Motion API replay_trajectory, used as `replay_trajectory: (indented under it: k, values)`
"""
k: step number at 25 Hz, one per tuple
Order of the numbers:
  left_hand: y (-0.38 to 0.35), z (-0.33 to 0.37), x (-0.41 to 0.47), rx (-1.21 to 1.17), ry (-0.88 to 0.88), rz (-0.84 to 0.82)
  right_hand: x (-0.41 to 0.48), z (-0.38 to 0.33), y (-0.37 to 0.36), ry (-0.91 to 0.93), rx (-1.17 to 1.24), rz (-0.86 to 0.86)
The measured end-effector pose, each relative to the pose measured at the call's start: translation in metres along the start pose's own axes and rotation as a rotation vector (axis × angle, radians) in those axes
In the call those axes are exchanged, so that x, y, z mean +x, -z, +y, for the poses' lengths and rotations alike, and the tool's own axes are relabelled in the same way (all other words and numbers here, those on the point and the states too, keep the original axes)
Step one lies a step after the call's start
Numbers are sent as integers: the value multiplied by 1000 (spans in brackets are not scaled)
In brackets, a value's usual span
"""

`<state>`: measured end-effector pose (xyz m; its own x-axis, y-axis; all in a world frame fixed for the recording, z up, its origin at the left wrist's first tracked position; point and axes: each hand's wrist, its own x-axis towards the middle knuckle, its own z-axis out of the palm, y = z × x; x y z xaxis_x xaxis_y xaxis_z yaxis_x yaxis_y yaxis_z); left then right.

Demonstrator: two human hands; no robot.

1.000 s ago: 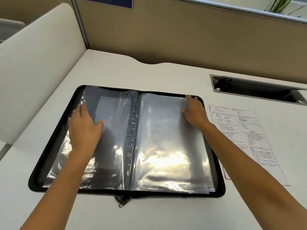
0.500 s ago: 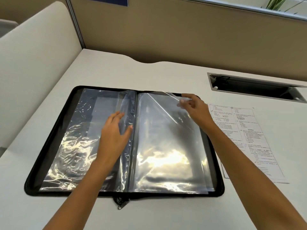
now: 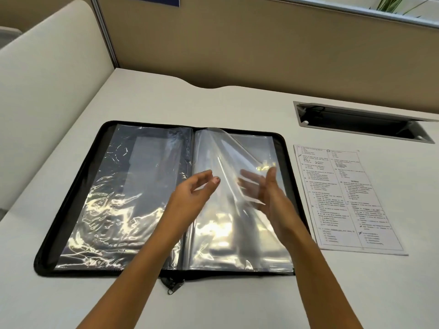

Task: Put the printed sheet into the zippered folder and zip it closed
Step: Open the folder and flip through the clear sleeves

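Note:
A black zippered folder (image 3: 75,198) lies open flat on the white desk, with clear plastic sleeves on both halves. One clear sleeve (image 3: 225,155) on the right half is lifted and curled up from its outer top corner. My right hand (image 3: 273,200) holds it, fingers behind the plastic and thumb in front. My left hand (image 3: 192,198) hovers just left of the lifted sleeve near the spine, fingers apart and curled, holding nothing. The printed sheet (image 3: 351,200) lies flat on the desk right of the folder. The zipper pull (image 3: 172,284) hangs at the near end of the spine.
A recessed cable slot (image 3: 361,122) with its lid open is set in the desk at the back right. A tan partition wall (image 3: 237,43) runs along the back, and a cream divider (image 3: 47,91) stands on the left.
My right hand has peeled the top sleeve further up and toward the spine. My left hand has left the left page, moved right and lifted beside the raised sleeve.

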<state>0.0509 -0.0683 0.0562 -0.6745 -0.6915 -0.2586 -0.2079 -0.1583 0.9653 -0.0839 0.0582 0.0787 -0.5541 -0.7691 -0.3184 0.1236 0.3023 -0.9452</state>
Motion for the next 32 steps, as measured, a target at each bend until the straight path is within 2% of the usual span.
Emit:
replay_trajectory:
  k: [2,3,6,8,10,14,16,18,20,22,28,32]
  values:
    - [4,8,0,-183,50,-42,-11,-4,-18,34,-53,-101]
    - [8,11,-1,-203,52,-52,-14,-4,-27,48,-89,-141]
    - [20,13,-2,-126,40,-43,-15,-3,-50,65,-128,-229]
    - [29,6,0,-55,40,58,-14,-1,-63,66,-138,-256]
    - [43,-2,6,-22,57,175,-13,3,-70,82,-152,-239]
    - [81,-9,20,-56,107,332,-10,9,-63,167,-242,-91]
    - [99,-8,24,189,103,485,-5,14,-54,198,-331,-42]
    - [110,-7,24,565,69,653,0,21,-46,224,-391,9]
    - [109,-7,23,763,-13,723,8,28,-38,263,-455,78]
    - [95,-9,23,819,-122,671,17,37,-33,278,-553,129]
    - [20,-31,12,920,-321,216,46,67,-17,290,-941,200]
    - [-7,-50,9,1096,-378,139,56,76,9,316,-1043,319]
